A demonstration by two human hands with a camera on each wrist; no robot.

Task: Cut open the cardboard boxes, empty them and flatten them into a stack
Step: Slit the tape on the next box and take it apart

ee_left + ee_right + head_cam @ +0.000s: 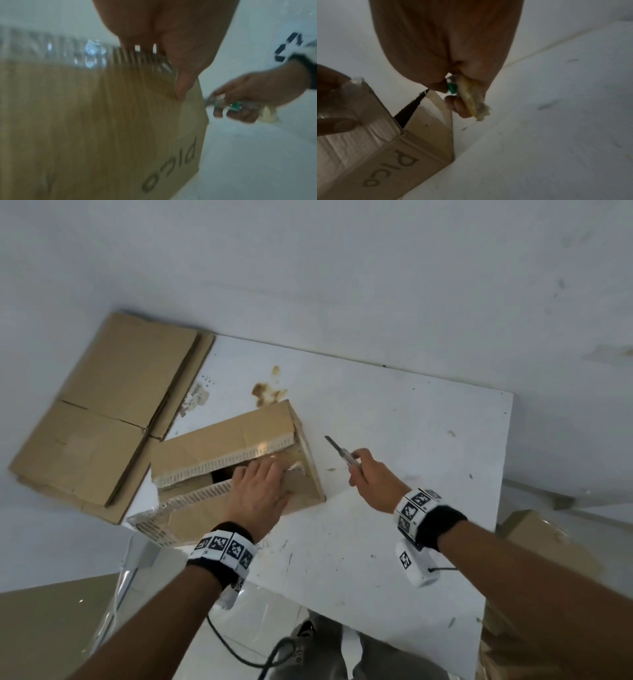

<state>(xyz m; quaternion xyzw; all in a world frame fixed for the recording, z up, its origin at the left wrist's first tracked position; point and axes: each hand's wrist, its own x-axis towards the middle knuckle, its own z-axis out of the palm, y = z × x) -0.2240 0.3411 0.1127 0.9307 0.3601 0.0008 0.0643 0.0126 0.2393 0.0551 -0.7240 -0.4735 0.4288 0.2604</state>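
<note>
A brown cardboard box (219, 446) lies on the white table (411, 440), its taped top seam slit and gaping. My left hand (263, 484) rests flat on the near flap with straight fingers, reaching the seam; in the left wrist view the thumb (181, 86) presses the box (85, 121) marked "pico". To the right of the box, my right hand (366, 474) grips a utility knife (340, 451), blade pointing up and away, clear of the cardboard. In the right wrist view the knife handle (465, 94) shows in the curled fingers beside the box (402, 148).
A stack of flattened cardboard (106, 412) lies at the table's far left, overhanging the edge. More boxes (534, 535) stand off the table's right side. Loose clear tape (150, 525) hangs from the box's near left corner. Brown stains (269, 392) mark the table behind the box.
</note>
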